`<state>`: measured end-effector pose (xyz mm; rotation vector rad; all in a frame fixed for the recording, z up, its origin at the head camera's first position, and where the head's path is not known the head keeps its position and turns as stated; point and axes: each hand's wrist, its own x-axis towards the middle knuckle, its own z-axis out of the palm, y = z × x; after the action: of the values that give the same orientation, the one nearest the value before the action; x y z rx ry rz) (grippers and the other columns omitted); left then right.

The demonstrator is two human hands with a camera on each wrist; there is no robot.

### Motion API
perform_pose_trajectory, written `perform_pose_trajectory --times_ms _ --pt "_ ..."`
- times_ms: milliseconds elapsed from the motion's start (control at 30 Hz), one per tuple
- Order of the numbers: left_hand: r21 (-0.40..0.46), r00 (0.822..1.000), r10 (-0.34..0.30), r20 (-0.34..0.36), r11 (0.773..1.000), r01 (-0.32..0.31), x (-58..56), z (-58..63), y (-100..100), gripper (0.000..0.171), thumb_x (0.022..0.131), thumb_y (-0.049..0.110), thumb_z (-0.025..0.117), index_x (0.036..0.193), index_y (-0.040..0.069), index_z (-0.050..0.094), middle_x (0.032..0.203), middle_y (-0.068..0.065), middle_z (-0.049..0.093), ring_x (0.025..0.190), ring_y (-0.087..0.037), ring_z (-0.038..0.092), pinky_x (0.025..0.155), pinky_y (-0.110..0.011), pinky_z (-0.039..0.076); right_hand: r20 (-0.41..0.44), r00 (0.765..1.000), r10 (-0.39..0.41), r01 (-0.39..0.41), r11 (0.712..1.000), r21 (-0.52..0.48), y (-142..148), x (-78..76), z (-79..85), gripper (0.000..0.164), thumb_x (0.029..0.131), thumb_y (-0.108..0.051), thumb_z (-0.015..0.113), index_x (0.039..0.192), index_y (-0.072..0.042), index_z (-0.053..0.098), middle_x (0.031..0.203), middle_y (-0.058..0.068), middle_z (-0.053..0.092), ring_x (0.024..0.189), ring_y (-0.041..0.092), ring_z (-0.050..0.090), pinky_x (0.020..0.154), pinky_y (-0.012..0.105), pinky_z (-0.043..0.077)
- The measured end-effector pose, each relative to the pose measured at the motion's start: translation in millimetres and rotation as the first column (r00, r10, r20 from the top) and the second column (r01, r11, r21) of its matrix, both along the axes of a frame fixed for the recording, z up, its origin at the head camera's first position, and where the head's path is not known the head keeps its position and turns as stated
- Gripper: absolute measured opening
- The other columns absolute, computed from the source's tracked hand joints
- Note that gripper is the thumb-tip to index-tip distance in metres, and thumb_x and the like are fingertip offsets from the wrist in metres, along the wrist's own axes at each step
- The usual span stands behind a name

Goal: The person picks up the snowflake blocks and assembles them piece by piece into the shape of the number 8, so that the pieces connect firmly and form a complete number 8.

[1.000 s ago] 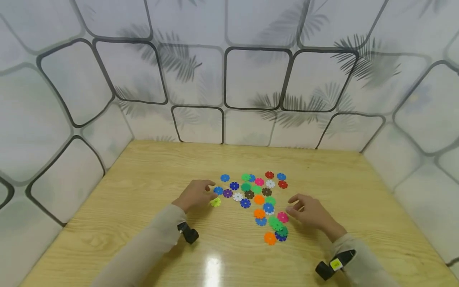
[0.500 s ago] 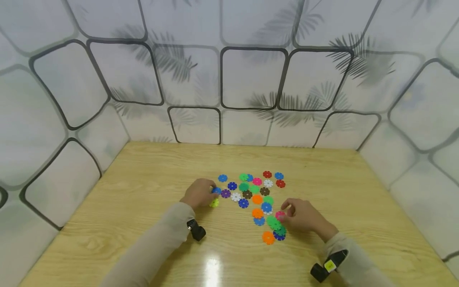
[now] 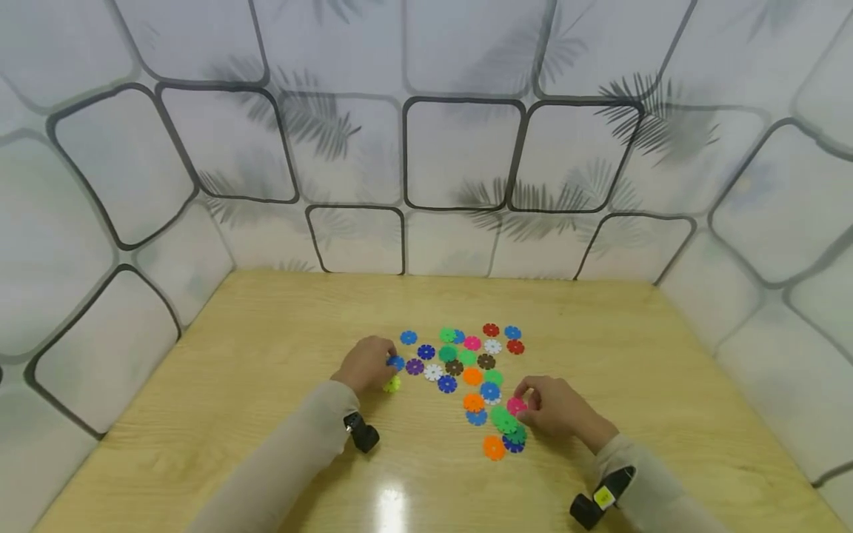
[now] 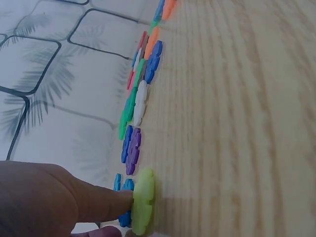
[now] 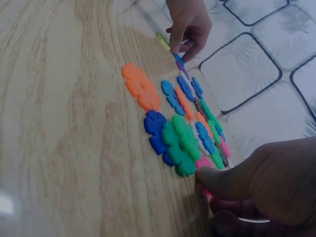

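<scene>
On a wooden table (image 3: 266, 318), left hand (image 3: 365, 364) pinching blue disc (image 3: 396, 363), right hand (image 3: 554, 406) pinching pink disc (image 3: 515, 406), colourful discs (image 3: 447, 383) between.

A notched blue disc (image 3: 397, 363), pinched by the left hand (image 3: 365, 364), sits left beside a yellow-green disc (image 3: 393, 384); nearer, at right, the right hand (image 3: 554, 407) pinches a notched pink disc (image 3: 515, 406) beside overlapping green discs (image 3: 503, 420).

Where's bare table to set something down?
Bare table: strip between colored discs and patterned wall; left of the left hand; right of the right hand; near side between sleeves. Crowded: between the hands, some discs overlapping.
</scene>
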<state>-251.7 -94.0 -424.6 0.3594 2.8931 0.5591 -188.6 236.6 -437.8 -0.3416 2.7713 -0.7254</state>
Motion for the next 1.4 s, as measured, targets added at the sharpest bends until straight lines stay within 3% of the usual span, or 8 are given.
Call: perform_pose_trajectory --times_ms 400,567,800,933,1033,1133,1233,1400 --pt "0.132 0.998 0.013 -0.059 0.991 -0.006 1.3 2.9 -8 0.019 0.088 0.006 0.069 0.104 0.010 0.058 0.089 -0.006 0.061 0.074 -0.019 0.055 0.067 -0.035 0.049 -0.068 0.996 -0.048 0.048 0.999 -0.013 0 0.0 11.0 0.019 0.088 -0.011 0.071 0.092 -0.011 0.052 0.084 0.003 0.058 0.076 0.020 0.054 0.070 0.037 0.050" --pt "0.256 0.998 0.026 -0.060 0.967 -0.010 2.4 9.8 -10 0.018 0.093 0.008 0.063 0.111 0.011 0.059 0.088 -0.007 0.061 0.069 -0.018 0.055 0.062 -0.031 0.046 -0.121 0.991 -0.052 0.039 0.994 -0.101 3 -3.4 16.8 0.017 0.088 -0.006 0.068 0.100 -0.010 0.056 0.085 0.003 0.062 0.074 0.018 0.057 0.069 0.036 0.052" --pt "0.347 0.998 -0.010 -0.067 0.937 0.033 5.4 21.8 -8 0.021 0.097 0.013 0.059 0.117 0.009 0.062 0.094 -0.008 0.064 0.067 -0.017 0.055 0.058 -0.031 0.045 -0.189 0.982 0.004 -0.051 0.967 -0.249 3 -9.9 19.1 0.022 0.092 -0.002 0.063 0.113 -0.004 0.058 0.085 0.004 0.063 0.069 0.015 0.064 0.058 0.030 0.052" --pt "0.421 0.997 -0.023 -0.080 0.905 0.055 10.8 28.9 -6 0.020 0.096 0.016 0.061 0.114 0.010 0.065 0.095 -0.006 0.064 0.073 -0.017 0.058 0.062 -0.032 0.049 -0.224 0.975 0.013 -0.081 0.952 -0.296 -3 -13.4 19.8 0.022 0.094 -0.003 0.061 0.115 -0.003 0.058 0.085 0.006 0.063 0.069 0.018 0.067 0.054 0.029 0.051" --pt "0.501 0.998 -0.027 -0.059 0.864 0.053 17.5 34.9 -4 0.021 0.096 0.017 0.063 0.114 0.009 0.065 0.093 -0.005 0.064 0.077 -0.025 0.062 0.064 -0.033 0.050 -0.256 0.966 0.020 -0.105 0.941 -0.322 -10 -14.8 19.4 0.022 0.095 -0.004 0.060 0.117 -0.003 0.058 0.088 0.006 0.063 0.072 0.020 0.068 0.061 0.029 0.054" --pt "0.587 1.000 -0.029 -0.003 0.809 0.025 23.9 39.0 -3 0.021 0.096 0.017 0.063 0.115 0.009 0.064 0.092 -0.004 0.063 0.081 -0.030 0.064 0.065 -0.034 0.052 -0.269 0.963 0.024 -0.121 0.928 -0.351 -18 -15.1 18.1 0.023 0.095 -0.004 0.060 0.118 -0.003 0.057 0.089 0.005 0.062 0.075 0.021 0.069 0.069 0.031 0.056" --pt "0.638 0.999 -0.035 0.032 0.770 0.006 26.2 43.0 0 0.022 0.096 0.016 0.063 0.117 0.010 0.063 0.092 -0.004 0.063 0.084 -0.031 0.064 0.068 -0.033 0.052 -0.273 0.962 0.019 -0.127 0.914 -0.386 -27 -13.3 23.8 0.025 0.095 -0.002 0.059 0.120 -0.001 0.057 0.089 0.006 0.060 0.077 0.025 0.069 0.070 0.032 0.056" --pt "0.676 0.999 -0.043 0.021 0.736 0.017 26.6 50.0 8 0.022 0.096 0.016 0.063 0.117 0.010 0.063 0.094 -0.004 0.064 0.086 -0.032 0.064 0.070 -0.039 0.053 -0.326 0.946 -0.006 -0.139 0.897 -0.420 -37 -14.8 32.1 0.025 0.094 -0.001 0.060 0.119 -0.003 0.058 0.093 0.008 0.064 0.076 0.027 0.069 0.068 0.032 0.056"
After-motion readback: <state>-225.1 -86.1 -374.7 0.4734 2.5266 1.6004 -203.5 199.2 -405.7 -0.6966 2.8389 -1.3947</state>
